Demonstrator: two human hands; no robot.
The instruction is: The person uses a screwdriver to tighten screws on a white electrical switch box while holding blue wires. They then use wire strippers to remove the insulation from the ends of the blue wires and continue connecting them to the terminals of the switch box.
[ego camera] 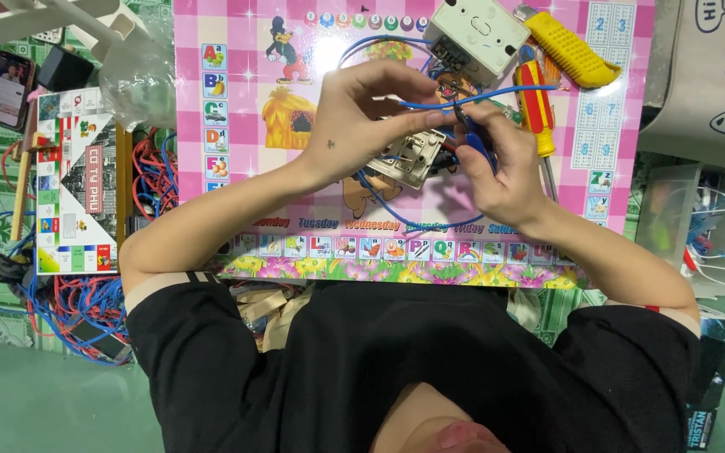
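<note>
Mid-wiring, by the look of it. Left hand [354,126] pinches a blue wire [497,92] above the beige switch module [413,157], which sits over the pink table [237,109]. Right hand [501,164] closed around a small blue-handled tool [472,138] at the module. White box [480,35] lies apart, unmounted; red screwdriver [534,105] and yellow knife [568,50] idle.

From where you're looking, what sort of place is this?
Probably a home floor used as a makeshift electrical workbench. The left hand and right hand work blue wire at a switch module on a pink children's mat, beside a screwdriver.
</note>
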